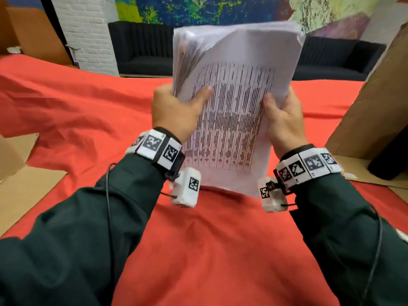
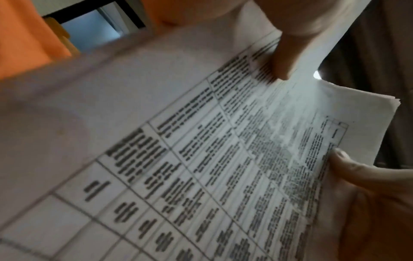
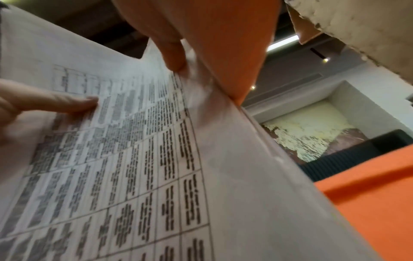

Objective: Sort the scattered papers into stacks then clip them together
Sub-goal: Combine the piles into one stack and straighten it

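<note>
A thick stack of white papers (image 1: 238, 96) stands nearly upright above the red cloth, its top sheet printed with a table of black text. My left hand (image 1: 183, 102) grips the stack's left edge, thumb on the printed face. Along the right edge my right hand (image 1: 280, 111) grips it the same way. The sheets fan apart at the upper left corner. Up close the left wrist view shows the printed sheet (image 2: 201, 159) with my left thumb (image 2: 283, 58) on it. The right wrist view shows the same sheet (image 3: 145, 159) under my right thumb (image 3: 172, 53). No clip is in view.
A rumpled red cloth (image 1: 198, 239) covers the table. A tall cardboard box (image 1: 375, 107) stands at the right with a dark object (image 1: 388, 160) at its foot. Cardboard flaps (image 1: 22, 184) lie at the left edge. A dark sofa (image 1: 143, 47) lines the far wall.
</note>
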Demonstrator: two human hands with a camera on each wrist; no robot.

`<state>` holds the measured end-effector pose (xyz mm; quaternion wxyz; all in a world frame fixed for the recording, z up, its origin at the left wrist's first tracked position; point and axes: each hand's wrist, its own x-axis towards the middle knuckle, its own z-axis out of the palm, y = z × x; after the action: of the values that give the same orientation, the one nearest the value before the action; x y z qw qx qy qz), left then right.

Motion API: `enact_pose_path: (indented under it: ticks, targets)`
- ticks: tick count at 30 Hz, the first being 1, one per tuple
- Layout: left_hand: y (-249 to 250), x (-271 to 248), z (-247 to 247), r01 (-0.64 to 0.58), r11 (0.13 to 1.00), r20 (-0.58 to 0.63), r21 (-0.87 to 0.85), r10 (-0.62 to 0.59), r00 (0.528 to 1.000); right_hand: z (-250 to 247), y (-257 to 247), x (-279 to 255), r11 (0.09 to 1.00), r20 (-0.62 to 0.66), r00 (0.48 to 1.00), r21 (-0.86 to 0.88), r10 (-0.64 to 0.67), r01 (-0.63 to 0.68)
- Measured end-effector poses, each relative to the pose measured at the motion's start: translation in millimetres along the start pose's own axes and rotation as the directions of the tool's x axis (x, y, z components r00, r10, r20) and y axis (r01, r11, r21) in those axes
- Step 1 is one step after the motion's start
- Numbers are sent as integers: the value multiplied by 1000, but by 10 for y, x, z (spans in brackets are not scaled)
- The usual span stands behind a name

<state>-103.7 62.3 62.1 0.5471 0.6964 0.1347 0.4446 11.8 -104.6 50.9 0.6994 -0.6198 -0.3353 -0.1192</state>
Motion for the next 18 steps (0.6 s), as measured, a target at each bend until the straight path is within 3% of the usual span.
enact_pose_path:
  ticks: [4, 7, 10, 12, 13, 15, 17, 18]
  targets:
    - [85, 118, 1, -34, 988, -53, -149, 26, 998, 2, -168, 171, 987, 1, 991, -91, -135, 134]
    - [-54, 84, -51, 48, 931, -12, -363, -57, 998, -73, -300, 269, 958, 50, 981, -214, -187, 193]
    - [-268, 130, -285, 135, 914, -37, -382, -161, 986, -164, -430, 317, 865, 168, 962, -426, -214, 266]
    - [-344, 218, -477, 88, 977, -93, -195, -107, 990, -201, -478, 315, 778, 243, 948, -547, -207, 310]
    - [-353, 258, -543, 27, 1000, -98, -6, -27, 995, -192, -501, 315, 743, 285, 938, -581, -198, 333]
    - [-298, 313, -603, -149, 909, -17, 390, 169, 986, -127, -579, 323, 676, 390, 907, -627, -160, 389]
    - [-174, 378, -581, -305, 822, 113, 481, 287, 951, -31, -702, 347, 570, 503, 858, -677, -105, 466]
    - [-114, 425, -556, -344, 831, 176, 438, 296, 939, 15, -768, 365, 509, 550, 831, -693, -82, 509]
